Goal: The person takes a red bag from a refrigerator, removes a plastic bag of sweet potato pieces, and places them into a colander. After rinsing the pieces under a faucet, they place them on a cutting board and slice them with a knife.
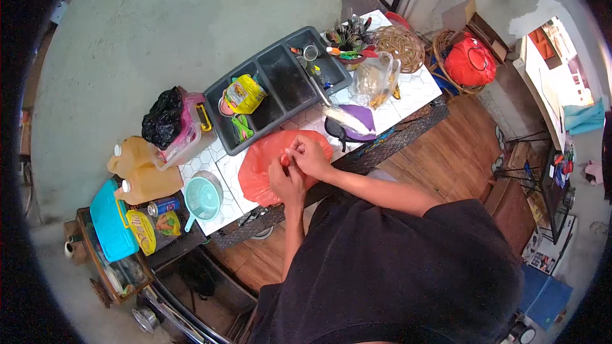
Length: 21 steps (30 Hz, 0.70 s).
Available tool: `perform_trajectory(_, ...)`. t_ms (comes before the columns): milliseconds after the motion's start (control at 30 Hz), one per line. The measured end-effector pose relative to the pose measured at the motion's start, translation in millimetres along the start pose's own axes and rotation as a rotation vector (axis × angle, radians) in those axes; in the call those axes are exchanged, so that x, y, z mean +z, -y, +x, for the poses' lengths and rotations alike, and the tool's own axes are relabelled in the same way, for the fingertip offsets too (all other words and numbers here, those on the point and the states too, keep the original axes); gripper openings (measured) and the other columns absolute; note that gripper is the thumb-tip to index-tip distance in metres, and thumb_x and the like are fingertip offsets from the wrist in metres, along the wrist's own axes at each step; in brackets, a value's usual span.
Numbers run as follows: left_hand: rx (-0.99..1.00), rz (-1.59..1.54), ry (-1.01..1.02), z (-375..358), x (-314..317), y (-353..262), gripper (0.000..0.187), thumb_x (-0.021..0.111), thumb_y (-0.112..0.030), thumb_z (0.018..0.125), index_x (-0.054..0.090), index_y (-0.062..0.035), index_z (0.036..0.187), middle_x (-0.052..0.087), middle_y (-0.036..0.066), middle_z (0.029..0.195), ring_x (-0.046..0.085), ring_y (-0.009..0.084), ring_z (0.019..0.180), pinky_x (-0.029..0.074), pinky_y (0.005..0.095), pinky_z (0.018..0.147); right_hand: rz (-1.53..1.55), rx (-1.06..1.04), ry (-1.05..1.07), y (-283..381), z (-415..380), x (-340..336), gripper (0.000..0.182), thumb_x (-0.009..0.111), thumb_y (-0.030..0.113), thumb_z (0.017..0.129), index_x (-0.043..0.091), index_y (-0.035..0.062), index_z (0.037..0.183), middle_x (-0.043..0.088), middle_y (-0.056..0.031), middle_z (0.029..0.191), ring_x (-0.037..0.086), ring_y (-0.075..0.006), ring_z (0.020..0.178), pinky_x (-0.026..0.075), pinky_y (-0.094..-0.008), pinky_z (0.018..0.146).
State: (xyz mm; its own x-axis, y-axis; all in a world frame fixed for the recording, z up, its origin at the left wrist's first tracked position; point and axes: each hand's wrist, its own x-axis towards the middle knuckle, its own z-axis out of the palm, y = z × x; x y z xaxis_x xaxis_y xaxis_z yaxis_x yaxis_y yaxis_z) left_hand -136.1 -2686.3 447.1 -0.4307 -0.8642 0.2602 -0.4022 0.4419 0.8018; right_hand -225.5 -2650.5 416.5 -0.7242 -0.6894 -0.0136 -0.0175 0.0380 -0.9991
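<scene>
A red plastic bag (255,169) lies bulging on the white hexagon-patterned table. Both hands meet over its upper side. My left hand (288,181) is closed, its fingers pinching a gathered bit of the bag's plastic. Close against it, my right hand (311,158) is closed too, with its fingertips on the same gathered plastic. What is inside the bag is hidden. Just behind the bag stands a grey compartment tray (237,146), with a yellow pouch (245,94) and a green-handled item (242,127) in its left compartment.
Right of the bag lies a purple item (363,116), near a clear plastic bag (376,79) and a wicker basket (400,48). A turquoise strainer (204,199) sits at the left, beside jugs of yellowish liquid (153,183) and a clear bin (185,143). The table's front edge borders my body.
</scene>
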Motion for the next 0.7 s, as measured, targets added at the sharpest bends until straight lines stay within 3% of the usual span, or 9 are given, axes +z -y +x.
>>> perform_trajectory(133,0.209,0.141,0.116,10,-16,28,0.021,0.059,-0.016,0.09,0.05,0.0012,0.083,0.049,0.015,0.079,0.05,0.0268,0.071,0.039,0.0349,0.061,-0.045,0.084,0.286,-22,-1,-8,0.013,0.06,0.012,0.09,0.058,-0.0008,0.092,0.062,-0.0038,0.073,0.06,-0.0093,0.068,0.047,-0.0281,0.056)
perform_trajectory(200,0.147,0.031,0.137,13,-19,41,0.018,0.058,-0.01,0.089,0.048,0.0007,0.078,0.049,0.011,0.075,0.05,0.0174,0.065,0.038,0.0315,0.056,-0.108,0.011,0.472,-33,-4,-12,0.017,0.059,0.012,0.09,0.06,-0.0012,0.099,0.064,-0.0043,0.077,0.061,-0.0099,0.071,0.048,-0.0284,0.059)
perform_trajectory(233,-0.07,-0.227,0.167,11,-18,38,0.017,0.06,-0.009,0.087,0.051,0.0003,0.076,0.05,0.006,0.066,0.047,0.0099,0.059,0.037,0.0291,0.051,-0.048,0.059,0.598,-19,-6,-17,0.024,0.059,0.013,0.088,0.059,-0.0012,0.107,0.065,-0.005,0.082,0.062,-0.0106,0.073,0.049,-0.0285,0.063)
perform_trajectory(300,-0.178,-0.267,0.234,8,-13,44,0.015,0.06,-0.01,0.086,0.054,0.0014,0.077,0.051,0.007,0.064,0.048,0.0124,0.058,0.038,0.0302,0.052,-0.215,0.063,0.779,20,-8,-28,0.042,0.062,0.016,0.082,0.056,-0.0004,0.121,0.067,-0.0116,0.099,0.065,-0.0187,0.086,0.05,-0.0322,0.081)
perform_trajectory(367,-0.268,-0.262,0.31,6,-14,61,0.017,0.061,-0.013,0.084,0.058,0.0021,0.077,0.053,0.008,0.06,0.051,0.0151,0.057,0.041,0.0319,0.054,-0.246,-0.082,0.766,-6,-12,-22,0.046,0.063,0.018,0.079,0.056,0.0008,0.121,0.065,-0.0172,0.11,0.064,-0.0264,0.099,0.048,-0.0367,0.09)
perform_trajectory(400,-0.272,-0.212,0.297,3,-11,69,0.018,0.062,-0.015,0.083,0.06,0.0019,0.076,0.054,0.007,0.059,0.053,0.0153,0.057,0.042,0.0325,0.054,-0.308,0.043,0.784,14,-12,-23,0.048,0.063,0.016,0.078,0.056,0.0014,0.123,0.063,-0.0212,0.116,0.061,-0.0305,0.108,0.044,-0.0385,0.095)
perform_trajectory(533,-0.413,-0.35,0.164,2,-14,54,0.022,0.062,-0.018,0.081,0.064,0.0039,0.076,0.064,0.015,0.066,0.063,0.0171,0.062,0.047,0.0352,0.057,-0.389,-0.122,0.533,22,-19,-13,0.031,0.06,0.009,0.079,0.058,-0.0009,0.108,0.064,-0.019,0.105,0.061,-0.0367,0.101,0.047,-0.0406,0.086)
perform_trajectory(633,-0.476,-0.385,0.152,-1,-9,63,0.025,0.062,-0.017,0.083,0.064,0.005,0.073,0.06,0.006,0.061,0.054,0.0084,0.06,0.042,0.0299,0.053,-0.446,-0.217,0.589,33,-11,-13,0.025,0.063,0.01,0.08,0.06,0.0007,0.103,0.064,-0.0134,0.1,0.061,-0.0331,0.098,0.045,-0.0397,0.086)
perform_trajectory(700,-0.468,-0.442,0.093,-4,-22,53,0.025,0.062,-0.017,0.083,0.064,0.0054,0.073,0.06,0.006,0.061,0.054,0.0083,0.061,0.043,0.03,0.053,-0.666,-0.744,0.488,44,-13,-14,0.019,0.066,0.007,0.079,0.061,0.0049,0.098,0.064,-0.0085,0.094,0.06,-0.0235,0.096,0.039,-0.0374,0.092)
